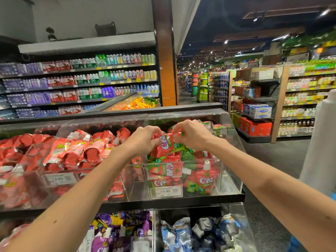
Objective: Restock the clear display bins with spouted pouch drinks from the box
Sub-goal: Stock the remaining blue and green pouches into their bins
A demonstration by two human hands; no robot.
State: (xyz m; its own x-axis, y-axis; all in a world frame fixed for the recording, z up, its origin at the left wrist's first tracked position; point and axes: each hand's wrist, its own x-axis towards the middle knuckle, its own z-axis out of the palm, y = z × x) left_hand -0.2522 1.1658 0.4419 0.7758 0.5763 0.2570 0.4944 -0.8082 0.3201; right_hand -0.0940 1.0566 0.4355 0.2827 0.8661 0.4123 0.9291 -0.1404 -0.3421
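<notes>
Both hands reach into the right-hand clear bin (pixel 234 171) on the upper tier. My left hand (pixel 143 138) and my right hand (pixel 190 134) grip red and green spouted pouches (pixel 166 144) together, just above the pile in that bin. More of the same red-green pouches (pixel 205 179) lie heaped below, some upright with white spouts. The neighbouring bin to the left holds pink and red pouches (pixel 81 151). The box is not in view.
The lower tier has a bin of purple pouches (pixel 116 231) and a bin of blue-silver pouches (pixel 198 231). Price tags (pixel 166 191) sit on the bin fronts. Drink shelves (pixel 81 84) stand behind, and an aisle (pixel 272 157) runs to the right.
</notes>
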